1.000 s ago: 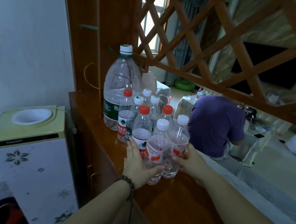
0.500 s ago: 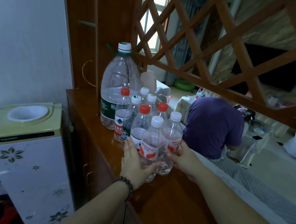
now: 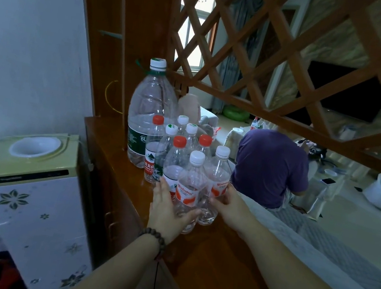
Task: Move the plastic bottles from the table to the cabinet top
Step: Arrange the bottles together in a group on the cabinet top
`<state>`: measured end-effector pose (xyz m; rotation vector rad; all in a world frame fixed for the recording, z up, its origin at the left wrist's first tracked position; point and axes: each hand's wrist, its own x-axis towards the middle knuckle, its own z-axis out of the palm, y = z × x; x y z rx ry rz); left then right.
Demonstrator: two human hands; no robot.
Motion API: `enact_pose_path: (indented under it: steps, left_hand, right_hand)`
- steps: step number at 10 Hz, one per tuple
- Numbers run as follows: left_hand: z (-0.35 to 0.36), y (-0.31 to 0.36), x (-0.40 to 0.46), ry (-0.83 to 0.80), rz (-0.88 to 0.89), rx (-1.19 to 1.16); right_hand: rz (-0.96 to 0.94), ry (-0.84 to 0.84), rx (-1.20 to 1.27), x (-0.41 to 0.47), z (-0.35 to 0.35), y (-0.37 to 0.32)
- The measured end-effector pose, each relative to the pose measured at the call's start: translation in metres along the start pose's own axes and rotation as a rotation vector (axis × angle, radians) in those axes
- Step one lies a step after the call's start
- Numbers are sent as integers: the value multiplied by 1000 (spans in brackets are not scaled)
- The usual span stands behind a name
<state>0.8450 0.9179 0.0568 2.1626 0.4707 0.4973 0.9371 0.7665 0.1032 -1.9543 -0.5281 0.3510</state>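
Several small clear plastic bottles with red or white caps stand clustered on the wooden cabinet top, in front of a large 6L bottle. My left hand wraps around the lower part of the front white-capped bottle, thumb across its base. My right hand holds the white-capped bottle just to its right, fingers on the red label. Both bottles stand upright on the cabinet top, touching the cluster.
A wooden lattice screen rises behind the bottles. A water dispenser stands left of the cabinet, below its top. Beyond the cabinet a person in a purple shirt sits facing away. Bare wood lies near me.
The view has shifted a little to the left. Both hands stay on the same two front bottles, which remain standing on the cabinet top.
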Motion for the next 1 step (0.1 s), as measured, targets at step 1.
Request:
enact_pose_path:
  steps: [1]
  left_hand:
    - [-6, 2, -4, 34, -11, 80]
  right_hand:
    - [-63, 121, -127, -11, 5, -2]
